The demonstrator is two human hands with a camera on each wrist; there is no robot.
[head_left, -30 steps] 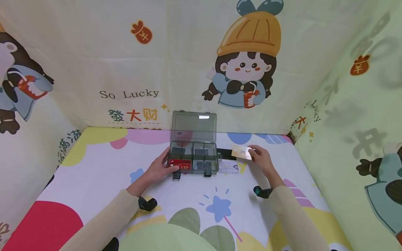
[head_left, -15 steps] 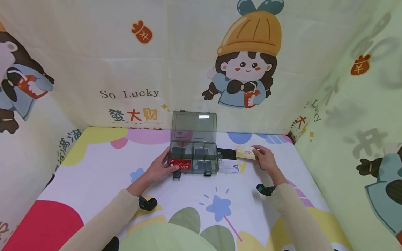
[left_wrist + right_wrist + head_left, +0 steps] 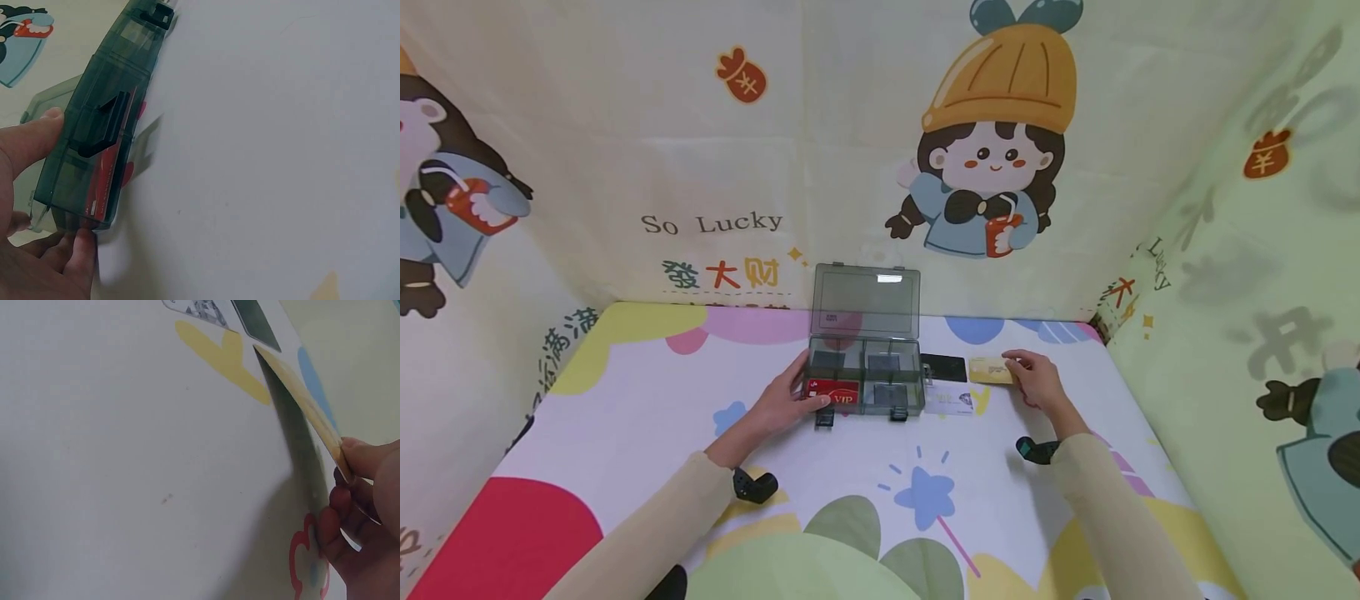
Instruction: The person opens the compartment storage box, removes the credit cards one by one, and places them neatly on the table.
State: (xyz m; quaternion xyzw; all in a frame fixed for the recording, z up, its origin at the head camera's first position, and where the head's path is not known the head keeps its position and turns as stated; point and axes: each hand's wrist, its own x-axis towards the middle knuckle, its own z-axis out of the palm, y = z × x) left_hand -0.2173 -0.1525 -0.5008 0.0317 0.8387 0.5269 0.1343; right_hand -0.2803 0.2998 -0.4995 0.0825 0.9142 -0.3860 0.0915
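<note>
A see-through grey-green divided box (image 3: 865,375) lies on the table, its lid (image 3: 866,300) raised against the back wall. My left hand (image 3: 778,404) grips the box's left end, thumb on the front rim and fingers around the side, as the left wrist view shows too. A red VIP card (image 3: 835,392) is in the front left compartment. My right hand (image 3: 1036,383) pinches a gold card (image 3: 989,371) by its right end. In the right wrist view that gold card (image 3: 303,400) tilts, its held end raised off the table and its far corner low.
A black card (image 3: 943,367) lies right of the box, with a white card (image 3: 950,399) in front of it. Two dark latches hang at the box's front; one latch (image 3: 824,417) is near my left thumb. Printed cloth covers the table and walls.
My right hand has moved the gold card to the right and lower, off the black card, which now shows whole beside it. My left hand stays on the box.
</note>
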